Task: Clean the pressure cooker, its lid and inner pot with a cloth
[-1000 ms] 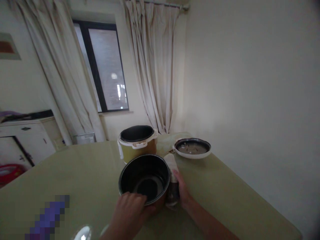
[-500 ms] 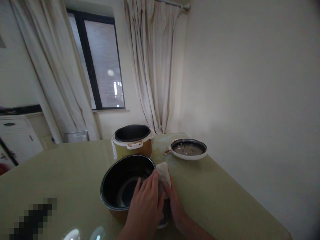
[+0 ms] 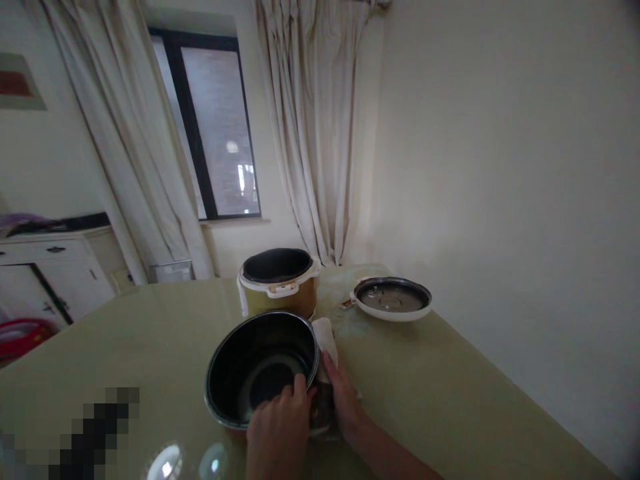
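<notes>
A black inner pot from a rice cooker stands on the table, tilted a little toward me. Its near right rim is pinched by my left hand, knuckles up and fingers curled, with the thumb side partly hidden. My right hand presses a pale cloth to the pot's right outer wall, its fingers closed about the cloth. The lower part of the cloth lies in shadow between the hand and the pot.
Behind the pot stands the cooker body, open at the top. Its round lid lies upside down at the back right. The green tabletop meets a wall at the right. A red basin sits beyond the left edge.
My left hand has left the cloth and moved down to the pot's near rim, its fingers now curled. My right hand stays with the cloth. The view has swung slightly left.
</notes>
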A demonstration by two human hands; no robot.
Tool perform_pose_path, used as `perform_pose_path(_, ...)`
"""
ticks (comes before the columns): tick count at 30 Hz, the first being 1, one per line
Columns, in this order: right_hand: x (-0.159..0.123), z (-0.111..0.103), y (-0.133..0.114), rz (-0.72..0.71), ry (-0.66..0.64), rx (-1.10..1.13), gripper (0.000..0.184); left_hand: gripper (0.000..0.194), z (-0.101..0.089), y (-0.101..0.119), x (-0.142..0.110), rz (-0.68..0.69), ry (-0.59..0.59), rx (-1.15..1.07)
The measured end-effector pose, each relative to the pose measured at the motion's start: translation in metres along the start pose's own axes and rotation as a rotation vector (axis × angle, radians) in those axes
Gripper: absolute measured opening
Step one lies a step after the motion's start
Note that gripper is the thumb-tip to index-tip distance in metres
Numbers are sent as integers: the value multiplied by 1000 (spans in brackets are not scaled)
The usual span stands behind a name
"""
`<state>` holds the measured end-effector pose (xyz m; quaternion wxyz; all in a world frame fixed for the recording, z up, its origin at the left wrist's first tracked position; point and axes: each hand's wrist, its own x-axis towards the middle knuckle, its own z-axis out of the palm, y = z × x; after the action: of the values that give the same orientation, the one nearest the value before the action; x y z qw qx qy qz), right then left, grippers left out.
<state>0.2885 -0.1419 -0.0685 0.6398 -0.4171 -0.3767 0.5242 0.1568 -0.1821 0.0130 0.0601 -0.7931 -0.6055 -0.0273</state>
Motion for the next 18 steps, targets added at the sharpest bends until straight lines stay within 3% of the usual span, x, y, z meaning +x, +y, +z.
perform_pose_path(4,-40,-15,14,27,-56,-68,86,37,-12,25,13,-46,21,-20)
perform_pose_path(8,-54,-20,20,50,-48,-179,99,40,-24,21,16,-21,-36,-59)
perform_pose_path(12,-34,-8,7,-49,-40,-237,100,32,-28,-2,-2,-15,28,-127)
perform_pose_path(15,-3,3,-24,-157,-82,-233,92,31,-31,-28,-21,-102,232,-199)
perform_pose_path(18,27,11,-62,-133,-220,-153,77,35,-37,-56,-34,-184,363,-398)
